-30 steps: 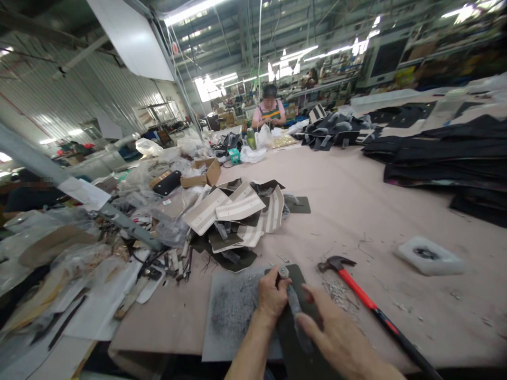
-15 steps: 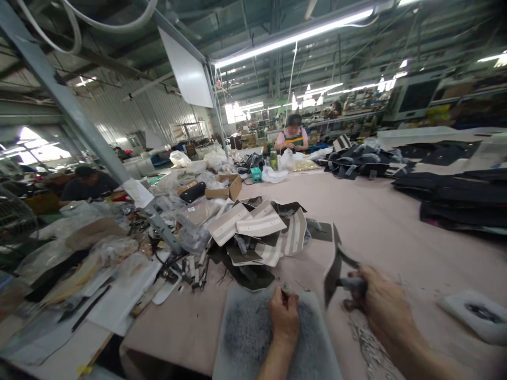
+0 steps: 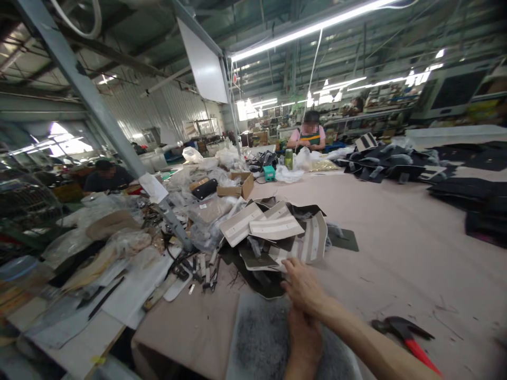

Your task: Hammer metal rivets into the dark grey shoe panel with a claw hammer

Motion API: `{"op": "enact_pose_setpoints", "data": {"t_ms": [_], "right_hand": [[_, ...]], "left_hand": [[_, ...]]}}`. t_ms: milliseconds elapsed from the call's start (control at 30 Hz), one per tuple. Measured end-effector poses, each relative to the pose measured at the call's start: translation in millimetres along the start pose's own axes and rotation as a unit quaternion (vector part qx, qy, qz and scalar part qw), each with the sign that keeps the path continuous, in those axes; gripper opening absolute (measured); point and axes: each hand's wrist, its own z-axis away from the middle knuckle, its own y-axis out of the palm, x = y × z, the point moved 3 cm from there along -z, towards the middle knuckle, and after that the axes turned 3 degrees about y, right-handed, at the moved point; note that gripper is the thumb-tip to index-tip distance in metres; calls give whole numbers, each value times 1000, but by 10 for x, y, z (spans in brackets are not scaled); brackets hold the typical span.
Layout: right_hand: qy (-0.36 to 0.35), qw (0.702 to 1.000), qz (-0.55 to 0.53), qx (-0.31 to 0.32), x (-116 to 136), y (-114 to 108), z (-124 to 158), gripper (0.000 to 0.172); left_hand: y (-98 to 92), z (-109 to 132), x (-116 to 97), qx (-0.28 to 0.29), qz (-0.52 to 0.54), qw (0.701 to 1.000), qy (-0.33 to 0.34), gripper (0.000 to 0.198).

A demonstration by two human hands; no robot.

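Note:
My right hand point(image 3: 303, 285) reaches across to the near edge of a pile of dark green panels point(image 3: 263, 287) and cream-striped panels point(image 3: 277, 227). Its fingers are stretched out and apart from the thumb, the tips at a panel's edge; I see no firm hold. Below it, my left hand point(image 3: 304, 338) rests over a grey, worn slab point(image 3: 257, 338). The right hand and wrist cover its fingers, so what they hold is hidden. To the right of both hands lies a claw hammer point(image 3: 400, 327) with a red handle.
Hand tools point(image 3: 206, 272) lie left of the pile. A cardboard box point(image 3: 236, 186) and plastic bags stand behind. Dark panels point(image 3: 396, 158) are heaped at the back right. A metal post point(image 3: 119, 142) rises at the left. A person point(image 3: 309, 134) sits across the table.
My right hand has moved left from the right side, over my left hand to the pile. The dark panel-like thing beside it is gone from there; the hammer now shows. The view has shifted left.

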Motion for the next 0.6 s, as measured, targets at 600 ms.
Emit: {"op": "enact_pose_setpoints", "data": {"t_ms": [600], "right_hand": [[88, 900, -426, -18, -939, -1470, 634, 41]], "left_hand": [[-411, 538, -138, 17, 78, 996, -39, 35]]}}
